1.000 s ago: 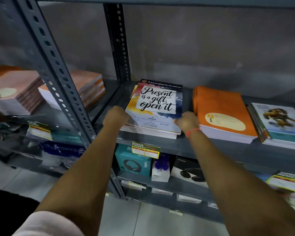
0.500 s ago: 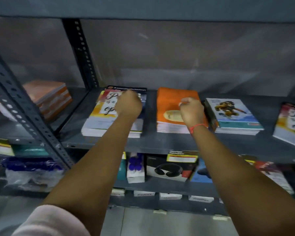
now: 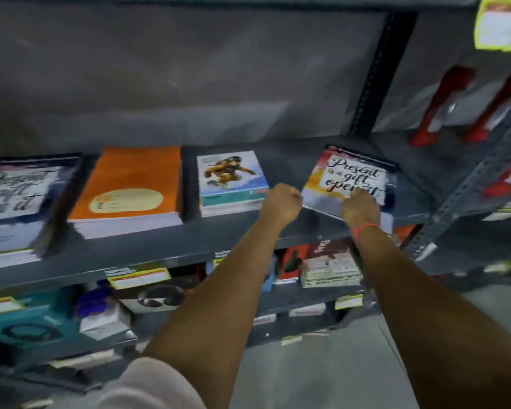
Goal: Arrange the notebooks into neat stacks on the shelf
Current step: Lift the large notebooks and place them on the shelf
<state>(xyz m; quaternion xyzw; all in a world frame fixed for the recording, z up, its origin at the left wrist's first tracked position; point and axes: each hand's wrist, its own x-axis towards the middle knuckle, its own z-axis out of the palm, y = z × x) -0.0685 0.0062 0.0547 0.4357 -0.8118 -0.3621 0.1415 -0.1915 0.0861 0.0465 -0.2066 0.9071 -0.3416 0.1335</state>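
Four notebook stacks lie on the grey shelf (image 3: 160, 250). From the left: a "Present is a gift" stack (image 3: 18, 199), an orange stack (image 3: 130, 184), a small stack with a running cartoon figure (image 3: 230, 178), and a second "Present is a gift" stack (image 3: 351, 172) lying askew. My left hand (image 3: 281, 202), fingers curled, is at that last stack's front left corner. My right hand (image 3: 362, 206), with a red wrist thread, lies over its front edge and hides part of the cover.
A perforated upright (image 3: 372, 75) stands behind the askew stack, and an angled post (image 3: 466, 196) rises to its right. Red-handled items (image 3: 443, 104) fill the neighbouring bay. Boxed headphones (image 3: 27, 329) and yellow price labels (image 3: 139, 277) sit on the shelf below.
The view has swung right along the shelf. Both hands left the left quote stack and the orange stack and now hold the right-hand quote stack.
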